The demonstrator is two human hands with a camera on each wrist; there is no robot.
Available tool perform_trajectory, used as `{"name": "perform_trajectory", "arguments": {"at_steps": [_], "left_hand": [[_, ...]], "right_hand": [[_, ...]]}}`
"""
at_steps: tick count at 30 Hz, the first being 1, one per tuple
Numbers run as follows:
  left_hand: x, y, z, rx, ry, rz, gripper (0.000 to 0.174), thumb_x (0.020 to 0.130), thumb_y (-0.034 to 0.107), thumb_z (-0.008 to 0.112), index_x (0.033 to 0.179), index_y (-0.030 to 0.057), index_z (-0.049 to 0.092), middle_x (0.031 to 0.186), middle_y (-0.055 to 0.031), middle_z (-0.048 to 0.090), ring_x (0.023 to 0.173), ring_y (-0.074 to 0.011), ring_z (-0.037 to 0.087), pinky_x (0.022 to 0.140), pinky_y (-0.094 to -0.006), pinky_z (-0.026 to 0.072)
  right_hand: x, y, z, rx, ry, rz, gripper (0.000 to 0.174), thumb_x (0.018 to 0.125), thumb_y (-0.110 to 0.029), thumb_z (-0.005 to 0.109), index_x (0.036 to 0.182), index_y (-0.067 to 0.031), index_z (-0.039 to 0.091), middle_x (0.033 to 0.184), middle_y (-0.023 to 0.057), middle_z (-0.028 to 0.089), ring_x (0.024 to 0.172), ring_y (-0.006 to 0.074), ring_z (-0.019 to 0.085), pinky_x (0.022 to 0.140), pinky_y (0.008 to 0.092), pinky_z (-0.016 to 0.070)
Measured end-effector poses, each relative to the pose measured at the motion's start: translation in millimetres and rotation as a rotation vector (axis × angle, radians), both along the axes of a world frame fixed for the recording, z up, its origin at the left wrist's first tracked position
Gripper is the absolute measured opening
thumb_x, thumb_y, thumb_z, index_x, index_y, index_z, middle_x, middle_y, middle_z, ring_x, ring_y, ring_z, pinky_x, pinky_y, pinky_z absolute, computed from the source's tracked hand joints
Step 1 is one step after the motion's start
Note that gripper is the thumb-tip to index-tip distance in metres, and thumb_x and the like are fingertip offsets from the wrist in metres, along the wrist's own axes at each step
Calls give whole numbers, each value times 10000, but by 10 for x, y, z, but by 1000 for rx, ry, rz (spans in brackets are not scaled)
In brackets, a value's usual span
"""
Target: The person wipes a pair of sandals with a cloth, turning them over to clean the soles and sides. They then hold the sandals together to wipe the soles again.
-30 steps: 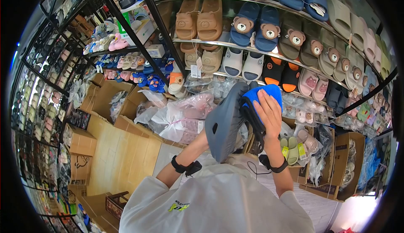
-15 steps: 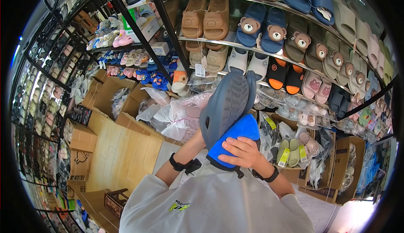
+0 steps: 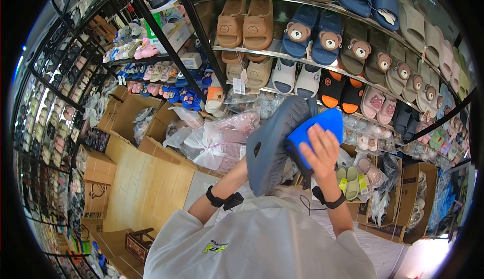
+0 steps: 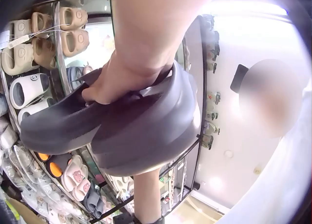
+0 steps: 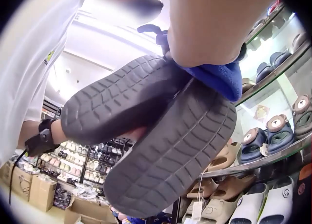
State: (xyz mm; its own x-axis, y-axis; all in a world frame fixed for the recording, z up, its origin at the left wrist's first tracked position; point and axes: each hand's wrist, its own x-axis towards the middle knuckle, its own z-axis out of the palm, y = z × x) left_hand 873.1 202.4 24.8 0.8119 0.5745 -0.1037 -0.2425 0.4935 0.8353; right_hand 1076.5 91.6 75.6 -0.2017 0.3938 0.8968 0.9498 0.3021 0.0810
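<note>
A pair of dark grey slippers (image 3: 275,148) is held up in front of the body, soles facing the right side. The left hand (image 4: 117,80) grips them with fingers inside a slipper opening; in the head view the slippers mostly hide it. A blue cloth pad with black edging (image 3: 322,132) lies against the soles' right side. Over the pad, the right hand (image 3: 321,153) spreads its fingers and presses it. In the right wrist view the blue pad (image 5: 219,80) touches one treaded sole (image 5: 170,155) near its end.
Shelves (image 3: 282,54) of slippers stand ahead, some with bear faces. Below them are bagged slippers (image 3: 212,145) and open cardboard boxes (image 3: 128,120). More shoe racks (image 3: 50,112) line the left. A box with green slippers (image 3: 347,182) sits at the right.
The right hand and blue pad have moved from the near lower part of the slippers up and to the right. The slippers have shifted slightly right and lower, with their tilt changed.
</note>
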Motion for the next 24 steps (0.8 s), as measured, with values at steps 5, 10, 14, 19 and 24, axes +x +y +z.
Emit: {"name": "perform_trajectory", "arguments": {"at_steps": [5, 10, 14, 19, 24], "left_hand": [[123, 10, 233, 309, 44, -57, 454, 1015, 174, 630, 1423, 16, 508, 1290, -77, 631, 1103, -151, 636, 951, -316, 556], [178, 19, 155, 387, -52, 37, 397, 984, 118, 641, 1359, 4, 576, 1192, -64, 683, 1010, -114, 649, 909, -280, 555], [113, 76, -52, 83, -80, 38, 424, 989, 132, 640, 1384, 5, 550, 1233, -72, 664, 1037, -121, 648, 912, -286, 561], [123, 235, -297, -210, -72, 71, 460, 995, 149, 639, 1415, 6, 518, 1283, -82, 640, 1071, -128, 647, 916, -293, 568], [157, 318, -341, -280, -71, 102, 484, 1001, 159, 636, 1438, 7, 495, 1320, -90, 624, 1096, -134, 648, 921, -298, 573]], "right_hand": [[-55, 93, 201, 36, 339, -4, 331, 879, -100, 660, 1204, -53, 695, 1305, 205, 675, 1259, 360, 620, 1061, 466, 460], [-192, -19, 132, 23, 329, 156, 308, 856, -93, 695, 1164, -76, 698, 1274, 207, 690, 1221, 380, 637, 1043, 505, 470], [-251, -78, 8, -62, 144, 267, 343, 845, -138, 715, 1185, -184, 725, 1271, 131, 703, 1195, 325, 654, 995, 455, 496], [-464, -94, -403, -104, -74, 384, 381, 925, -161, 626, 1284, -273, 689, 1361, 0, 660, 1244, 170, 616, 1053, 318, 419], [-415, -148, -442, -155, -232, 361, 397, 917, -170, 634, 1270, -337, 703, 1363, -17, 654, 1257, 158, 589, 1132, 346, 354]]}}
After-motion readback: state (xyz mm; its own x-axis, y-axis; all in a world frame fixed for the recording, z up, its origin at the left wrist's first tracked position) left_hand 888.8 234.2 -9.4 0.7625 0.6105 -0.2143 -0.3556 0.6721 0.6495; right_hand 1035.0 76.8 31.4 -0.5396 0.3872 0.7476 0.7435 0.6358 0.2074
